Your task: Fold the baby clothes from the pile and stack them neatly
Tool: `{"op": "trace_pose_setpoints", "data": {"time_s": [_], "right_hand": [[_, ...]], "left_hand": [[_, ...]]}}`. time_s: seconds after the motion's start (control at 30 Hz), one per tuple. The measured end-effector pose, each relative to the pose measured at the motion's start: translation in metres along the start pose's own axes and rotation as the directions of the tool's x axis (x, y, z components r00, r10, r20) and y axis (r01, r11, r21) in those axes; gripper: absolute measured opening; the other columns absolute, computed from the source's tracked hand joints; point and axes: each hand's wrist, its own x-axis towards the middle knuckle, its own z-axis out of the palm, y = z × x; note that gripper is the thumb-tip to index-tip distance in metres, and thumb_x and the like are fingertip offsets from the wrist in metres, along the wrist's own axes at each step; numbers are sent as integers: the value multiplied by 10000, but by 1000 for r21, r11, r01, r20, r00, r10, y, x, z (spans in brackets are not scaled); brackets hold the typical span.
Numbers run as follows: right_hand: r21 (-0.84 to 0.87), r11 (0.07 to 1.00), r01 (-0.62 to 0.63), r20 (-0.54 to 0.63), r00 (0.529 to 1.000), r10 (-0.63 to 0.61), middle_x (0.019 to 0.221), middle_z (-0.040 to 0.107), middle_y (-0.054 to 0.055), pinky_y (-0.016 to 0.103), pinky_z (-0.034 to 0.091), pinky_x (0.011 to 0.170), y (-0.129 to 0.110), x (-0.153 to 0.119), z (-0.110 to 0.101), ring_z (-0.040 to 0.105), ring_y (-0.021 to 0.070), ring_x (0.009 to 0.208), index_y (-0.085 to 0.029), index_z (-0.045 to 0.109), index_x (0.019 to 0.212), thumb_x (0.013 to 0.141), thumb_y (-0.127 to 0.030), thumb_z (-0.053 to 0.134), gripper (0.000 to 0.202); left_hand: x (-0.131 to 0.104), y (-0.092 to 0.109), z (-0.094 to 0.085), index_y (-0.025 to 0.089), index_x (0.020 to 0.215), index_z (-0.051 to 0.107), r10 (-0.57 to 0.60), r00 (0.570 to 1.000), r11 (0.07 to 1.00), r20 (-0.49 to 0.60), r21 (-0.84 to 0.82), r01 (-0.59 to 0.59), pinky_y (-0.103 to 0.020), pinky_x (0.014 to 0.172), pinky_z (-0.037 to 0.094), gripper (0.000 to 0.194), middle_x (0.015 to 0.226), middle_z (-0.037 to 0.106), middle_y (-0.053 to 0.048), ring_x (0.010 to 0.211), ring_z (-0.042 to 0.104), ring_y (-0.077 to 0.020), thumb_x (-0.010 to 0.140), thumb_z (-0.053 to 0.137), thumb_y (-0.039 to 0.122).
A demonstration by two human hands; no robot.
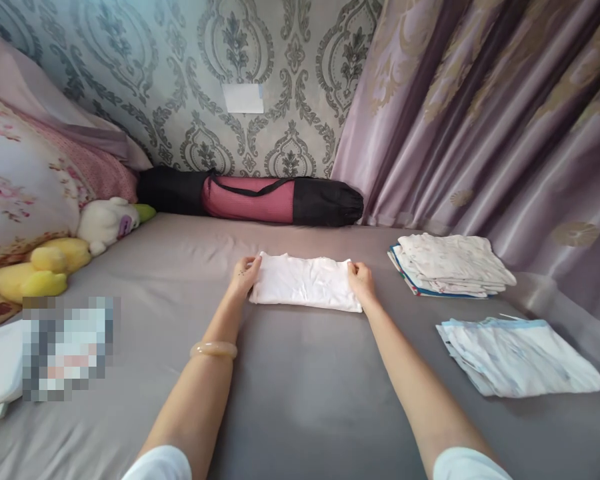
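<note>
A white cloth (pixel 305 283), folded into a wide rectangle, lies on the grey bed sheet (pixel 300 400) in the middle of the view. My left hand (pixel 247 272) pinches its upper left corner, with a beige bangle further down that forearm. At the opposite end, my right hand (pixel 363 280) grips the upper right corner between thumb and fingers. Slight creases run across the cloth, and its long lower edge faces me.
To the right are a stack of folded light clothes (pixel 455 263) and a blue-white folded pile (pixel 523 357). A black and pink rolled bag (pixel 250 199) lies along the wall. Plush toys (pixel 60 260), a floral pillow (pixel 20 180) and a white device (pixel 3 360) are at left.
</note>
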Motion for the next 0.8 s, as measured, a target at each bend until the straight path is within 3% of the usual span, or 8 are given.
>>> {"op": "trace_pose_setpoints", "data": {"time_s": [0.1,0.2,0.27,0.37,0.47,0.53,0.63,0.8], "right_hand": [[21,997,-68,68,995,66,880,711,154,304,463,712,1,2,-8,658,259,856,-149,667,869,883,-467,398,417],[-11,996,-94,112,989,94,919,717,166,310,473,701,-3,-3,-22,675,264,862,-135,678,931,884,-473,422,427],[-114,986,-119,184,973,139,873,718,165,318,476,686,-8,-11,-33,686,267,819,-143,692,908,892,-501,417,452],[-298,943,-151,314,917,246,725,699,143,313,474,627,-16,-26,-47,684,242,669,-160,697,783,912,-565,347,551],[-362,919,-158,394,867,304,624,669,110,281,461,546,-21,-40,-57,644,197,542,-156,674,738,894,-607,386,557],[-336,928,-162,440,844,307,561,637,72,247,436,485,-20,-46,-62,604,164,482,-154,653,747,849,-611,503,491],[-230,959,-166,519,812,265,504,591,9,195,382,425,-16,-52,-69,525,105,418,-161,606,746,794,-558,636,401],[-33,988,-154,613,777,142,498,569,-30,154,343,408,-7,-55,-77,481,62,423,-155,562,704,768,-453,713,340]], "left_hand": [[-9,14,-17,132,876,601,-72,997,997,20,-13,72,-240,576,459,440,735,637,-54,638,598,-147,675,701,511],[-18,27,-40,129,759,619,-127,983,986,134,128,110,-248,569,462,402,689,637,-54,621,603,-155,621,748,483],[-22,34,-54,135,687,622,-197,950,949,243,289,123,-244,545,446,398,644,637,-50,595,595,-156,593,762,495],[-28,40,-68,154,652,611,-326,860,858,393,505,94,-227,519,420,400,577,623,-24,532,555,-129,579,769,514],[-30,41,-70,166,617,571,-426,784,778,451,626,63,-213,494,400,395,523,589,1,475,502,-103,559,785,493],[-31,40,-66,171,591,541,-462,762,747,454,663,58,-215,491,406,391,499,567,10,463,495,-101,535,799,459],[-33,38,-60,172,605,540,-476,768,735,428,673,81,-230,519,448,363,507,572,7,490,535,-121,519,796,415],[-37,40,-52,181,641,528,-422,801,804,424,584,114,-240,566,486,321,555,597,8,558,590,-144,512,763,356]]}}
